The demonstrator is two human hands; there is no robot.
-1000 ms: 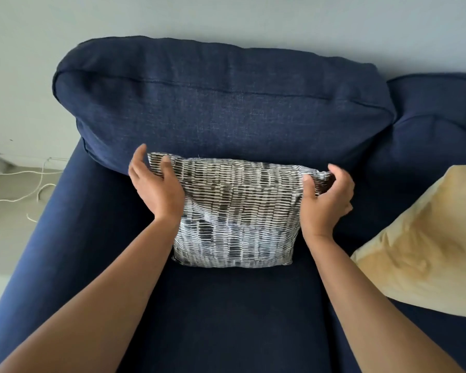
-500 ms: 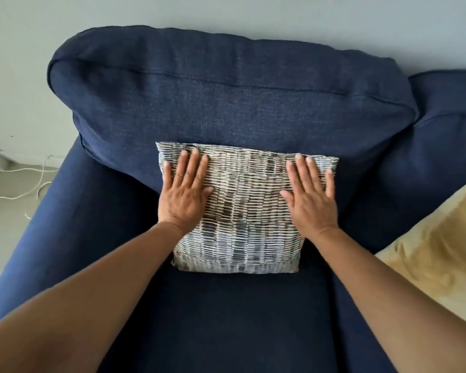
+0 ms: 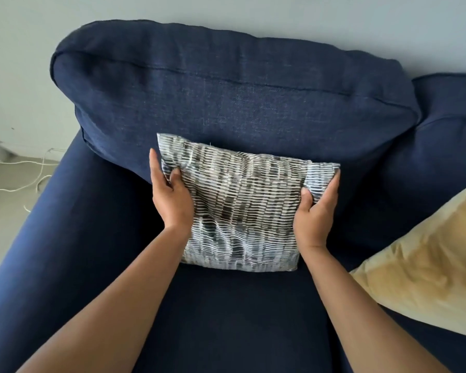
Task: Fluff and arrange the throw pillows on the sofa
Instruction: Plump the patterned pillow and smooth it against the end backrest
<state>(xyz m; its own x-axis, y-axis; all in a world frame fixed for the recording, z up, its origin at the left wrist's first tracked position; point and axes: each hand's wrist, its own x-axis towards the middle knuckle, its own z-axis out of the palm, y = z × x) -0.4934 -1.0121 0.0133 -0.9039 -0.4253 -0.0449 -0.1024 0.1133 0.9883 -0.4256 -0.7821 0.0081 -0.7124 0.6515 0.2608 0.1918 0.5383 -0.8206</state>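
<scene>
While the grey-and-white striped woven throw pillow (image 3: 240, 208) leans on the navy fabric sofa (image 3: 234, 109) back cushion, left hand (image 3: 172, 200) & right hand (image 3: 316, 211) pinch its side edges, fingers curled, thumbs in front. Fluffing approx. mid-way; the yellow velvet pillow (image 3: 425, 267) lies slumped w/ no hand on it.

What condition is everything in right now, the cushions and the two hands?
Patterned pillow: upright, leaning on the back cushion, pinched at both sides.
Yellow pillow: lying tilted on the seat, untouched.
Back cushion: in place, plump.
Left hand: gripping the pillow's left edge.
Right hand: gripping its right edge.
</scene>
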